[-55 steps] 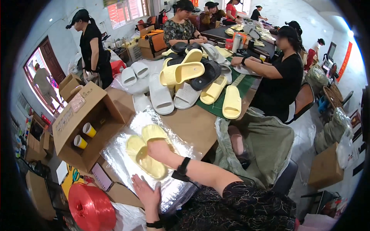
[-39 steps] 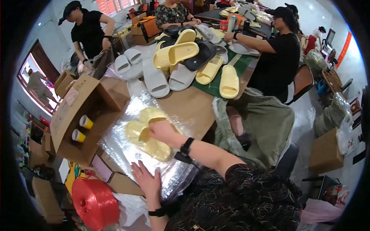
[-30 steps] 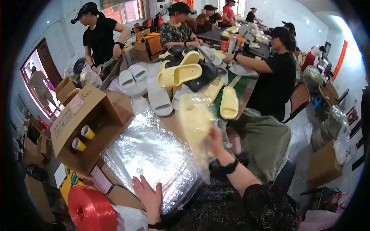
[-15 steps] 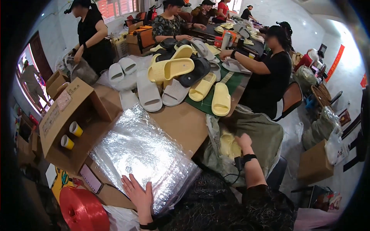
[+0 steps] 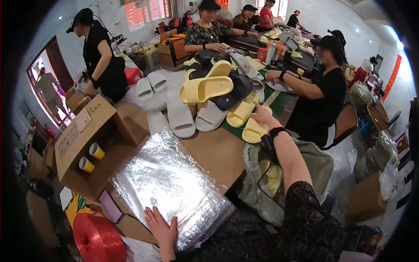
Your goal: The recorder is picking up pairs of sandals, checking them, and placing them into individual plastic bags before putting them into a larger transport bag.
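Observation:
My left hand lies flat, fingers spread, on a stack of clear shiny plastic bags. My right hand is stretched forward over the yellow slide slippers at the table's right edge. It covers part of the nearest yellow slipper, and its forefinger points toward another yellow slipper just beyond. No grip on either slipper can be made out. Below my right forearm, an open grey-green sack holds yellow slippers, partly hidden by the arm.
Grey, black and yellow slippers pile up mid-table, a grey one in front. A cardboard box with two yellow cups stands left, near a phone, scissors and a red twine roll. Co-workers surround the table.
My right hand has moved up and forward from the sack to the yellow slippers on the table. My left hand stays on the plastic bags. The whole view has shifted slightly.

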The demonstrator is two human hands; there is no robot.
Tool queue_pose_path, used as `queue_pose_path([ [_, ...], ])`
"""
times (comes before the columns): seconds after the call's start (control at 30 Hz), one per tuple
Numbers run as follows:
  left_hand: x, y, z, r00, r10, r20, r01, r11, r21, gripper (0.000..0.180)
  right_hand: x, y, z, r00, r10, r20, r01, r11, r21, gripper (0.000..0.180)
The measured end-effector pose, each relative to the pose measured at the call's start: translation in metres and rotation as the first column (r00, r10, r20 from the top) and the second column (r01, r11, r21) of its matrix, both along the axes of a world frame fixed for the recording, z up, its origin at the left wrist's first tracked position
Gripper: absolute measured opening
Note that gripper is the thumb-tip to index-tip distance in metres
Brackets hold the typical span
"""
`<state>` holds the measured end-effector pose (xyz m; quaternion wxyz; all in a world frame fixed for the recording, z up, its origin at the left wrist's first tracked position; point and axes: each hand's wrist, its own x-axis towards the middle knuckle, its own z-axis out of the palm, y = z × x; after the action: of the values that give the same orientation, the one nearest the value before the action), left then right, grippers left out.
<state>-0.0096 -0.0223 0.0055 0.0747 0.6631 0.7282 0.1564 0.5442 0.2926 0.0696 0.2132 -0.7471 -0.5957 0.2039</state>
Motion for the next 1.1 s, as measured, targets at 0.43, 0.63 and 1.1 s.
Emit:
queue_pose_path([
  [0.43,0.006,0.005,0.003,0.999,-0.042,-0.006,0.043,0.999,0.022,0.09,0.001,-0.044,-0.011,0.961,-0.097,-0.26,0.131,0.984,0.117,0.05],
  [0.63,-0.003,-0.003,0.002,1.0,-0.023,0.011,0.023,0.999,0.035,0.09,-0.107,-0.105,0.06,0.428,0.081,-0.9,-0.115,0.993,0.035,0.035],
  [1.1,-0.001,0.001,0.0,1.0,0.016,0.021,-0.017,0.998,0.061,0.091,-0.343,-0.117,-0.003,0.8,0.506,-0.323,-0.516,0.855,0.063,0.07],
])
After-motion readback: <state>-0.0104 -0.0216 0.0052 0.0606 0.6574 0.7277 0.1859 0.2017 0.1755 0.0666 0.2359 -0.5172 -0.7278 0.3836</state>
